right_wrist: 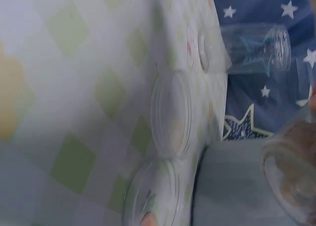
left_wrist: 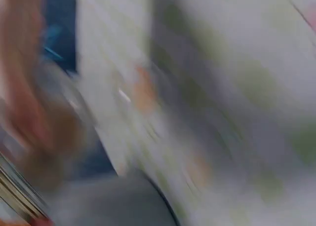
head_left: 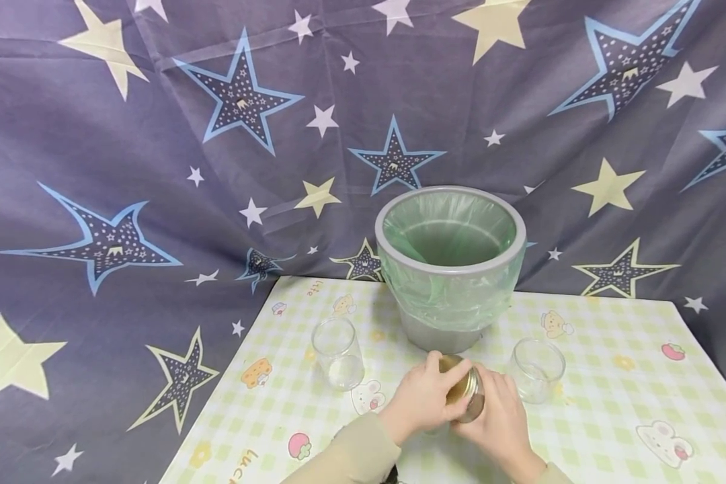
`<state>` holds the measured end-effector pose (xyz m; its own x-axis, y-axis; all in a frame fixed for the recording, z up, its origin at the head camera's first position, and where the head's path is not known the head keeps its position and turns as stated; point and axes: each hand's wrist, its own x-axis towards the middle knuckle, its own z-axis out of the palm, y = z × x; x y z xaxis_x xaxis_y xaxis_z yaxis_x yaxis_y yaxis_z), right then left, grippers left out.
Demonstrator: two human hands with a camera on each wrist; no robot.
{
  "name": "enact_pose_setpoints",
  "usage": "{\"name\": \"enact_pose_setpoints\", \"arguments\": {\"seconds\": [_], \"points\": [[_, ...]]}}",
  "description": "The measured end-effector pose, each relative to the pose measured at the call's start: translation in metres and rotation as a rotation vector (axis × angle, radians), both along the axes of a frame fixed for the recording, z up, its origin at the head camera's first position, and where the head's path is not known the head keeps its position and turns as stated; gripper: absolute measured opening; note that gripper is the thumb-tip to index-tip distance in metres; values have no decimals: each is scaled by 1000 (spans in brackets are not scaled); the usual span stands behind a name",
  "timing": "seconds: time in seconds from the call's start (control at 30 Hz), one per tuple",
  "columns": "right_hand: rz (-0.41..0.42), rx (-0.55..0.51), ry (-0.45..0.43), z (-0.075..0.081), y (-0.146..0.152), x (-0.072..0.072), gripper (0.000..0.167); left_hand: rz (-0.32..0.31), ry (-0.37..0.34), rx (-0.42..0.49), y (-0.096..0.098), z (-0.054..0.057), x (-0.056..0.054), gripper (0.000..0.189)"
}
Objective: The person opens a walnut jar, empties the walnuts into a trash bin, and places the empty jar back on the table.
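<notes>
Both hands hold a glass jar with a gold-coloured lid, tilted above the table in front of the bin. My left hand grips the lid end with curled fingers. Around the jar's glass body curls my right hand. At the right edge of the right wrist view, the jar's bottom shows something brownish inside. Heavy blur covers the left wrist view, where the ridged gold lid edge appears in the lower left corner. Fingers hide much of the jar.
A grey bin with a green liner stands behind the hands. Clear glass jars stand left and right. Two clear round lids, one farther and one nearer, lie on the checked tablecloth. A starry cloth hangs behind.
</notes>
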<state>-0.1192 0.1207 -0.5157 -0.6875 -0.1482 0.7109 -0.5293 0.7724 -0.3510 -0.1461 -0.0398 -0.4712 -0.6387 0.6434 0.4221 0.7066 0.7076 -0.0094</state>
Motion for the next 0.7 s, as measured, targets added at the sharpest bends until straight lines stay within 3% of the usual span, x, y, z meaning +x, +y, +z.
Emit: {"name": "enact_pose_setpoints", "arguments": {"seconds": [0.07, 0.13, 0.2, 0.3, 0.37, 0.43, 0.6, 0.7], "points": [[-8, 18, 44, -1, 1, -5, 92, 88, -66, 32, 5, 2, 3, 50], [-6, 32, 77, -3, 1, -9, 93, 130, -149, 61, 7, 4, 3, 51], [13, 46, 103, -3, 2, -12, 92, 125, -259, 90, 3, 7, 3, 54], [51, 67, 113, -2, 4, -14, 93, 65, -424, 105, -7, 15, 2, 61], [69, 84, 105, 0, 6, -13, 95, 4, -497, 78, -16, 20, 0, 66], [79, 100, 90, 1, 7, -11, 97, -90, -504, 29, -23, 25, -3, 69], [89, 104, 56, 5, 8, -8, 99, -398, -401, -55, -36, 34, -11, 73], [91, 98, 49, 7, 7, -7, 99, -513, -331, -55, -38, 35, -12, 71]]}}
